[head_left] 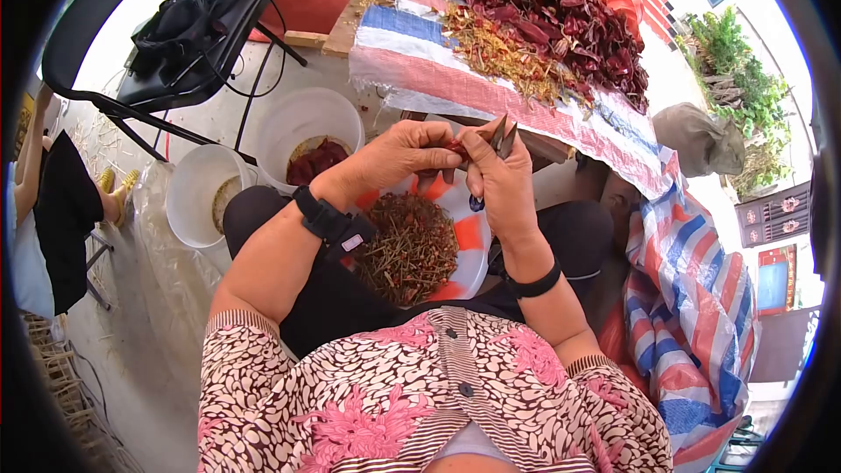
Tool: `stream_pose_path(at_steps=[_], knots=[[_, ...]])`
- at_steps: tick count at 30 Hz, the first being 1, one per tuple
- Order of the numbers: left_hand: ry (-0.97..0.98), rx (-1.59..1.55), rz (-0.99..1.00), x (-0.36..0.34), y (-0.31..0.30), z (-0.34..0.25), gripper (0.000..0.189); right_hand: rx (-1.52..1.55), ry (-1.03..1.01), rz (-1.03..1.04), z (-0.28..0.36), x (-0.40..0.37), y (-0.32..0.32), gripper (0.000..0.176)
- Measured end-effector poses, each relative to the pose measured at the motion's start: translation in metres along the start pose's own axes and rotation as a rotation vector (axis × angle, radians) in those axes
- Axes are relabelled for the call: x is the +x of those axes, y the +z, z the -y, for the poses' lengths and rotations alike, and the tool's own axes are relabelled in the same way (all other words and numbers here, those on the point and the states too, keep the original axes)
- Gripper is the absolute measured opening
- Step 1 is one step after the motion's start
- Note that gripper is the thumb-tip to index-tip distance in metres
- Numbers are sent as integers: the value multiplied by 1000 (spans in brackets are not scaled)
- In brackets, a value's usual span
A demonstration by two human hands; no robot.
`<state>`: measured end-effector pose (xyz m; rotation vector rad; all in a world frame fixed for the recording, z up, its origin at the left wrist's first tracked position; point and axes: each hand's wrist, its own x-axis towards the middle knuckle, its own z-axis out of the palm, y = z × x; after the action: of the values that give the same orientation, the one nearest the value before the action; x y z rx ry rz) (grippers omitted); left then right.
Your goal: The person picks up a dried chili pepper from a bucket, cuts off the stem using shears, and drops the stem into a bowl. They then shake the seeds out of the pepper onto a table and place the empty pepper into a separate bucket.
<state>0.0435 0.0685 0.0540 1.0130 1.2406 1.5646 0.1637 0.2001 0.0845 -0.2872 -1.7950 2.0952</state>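
Where the hands meet: above the basin (pixel 474 273) on the lap, just short of the tabletop (pixel 412 52) edge, the two touching.
Left hand (pixel 399 158): fingers pinched on a dried chili (pixel 455 147), which is held up at the blades.
Right hand (pixel 501 188): closed around the scissors (pixel 502 136), with the blades slightly parted beside the left fingertips.
Risk, fingers: blades and fingertips sit very close, so a careless snip would likely nick the left hand.
Risk, spill: the basin seems to rest on the lap alone, and a shift of the legs could tip it to the floor.
Basin contents: a heap of dark stems (pixel 407 250) covering most of the bottom.
Inner bucket (pixel 273 136): white, with red chili pieces (pixel 317 160) low inside.
Outer bucket (pixel 187 197): white, with pale matter at the bottom; seeds or chaff, cannot tell.
Tabletop load: whole red chilies (pixel 543 9) and yellowish chaff (pixel 508 57) on striped sheeting.
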Motion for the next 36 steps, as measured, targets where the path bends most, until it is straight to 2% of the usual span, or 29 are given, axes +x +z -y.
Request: stream_pose_path(at_steps=[4, 10, 16, 19, 22, 26, 29, 33, 36], knots=[[1, -13, 50, -2, -4, 1, 12, 288, 174, 39, 4, -2, -5, 9], [-30, -51, 82, -11, 0, -16, 11, 532, 331, 125, 10, -5, -8, 5], [2, -148, 125, -14, 2, -19, 10, 803, 466, 251, 3, -4, -14, 15], [56, -202, 167, -17, 1, -18, 9, 993, 605, 287, 4, -4, -15, 19], [84, -180, 179, -19, -2, -19, 9, 900, 483, 324, 9, -8, -8, 18], [174, -122, 166, -14, -11, -7, 15, 655, 301, 222, 13, -16, -8, 15], [201, -102, 155, -16, -9, -10, 19, 352, 185, 199, 14, -26, -12, 16], [207, -72, 117, -18, -9, -12, 23, -204, 238, 217, 0, -34, -30, 18], [167, -115, 102, -21, -7, -20, 24, -596, 168, 188, -2, -37, -33, 31]])
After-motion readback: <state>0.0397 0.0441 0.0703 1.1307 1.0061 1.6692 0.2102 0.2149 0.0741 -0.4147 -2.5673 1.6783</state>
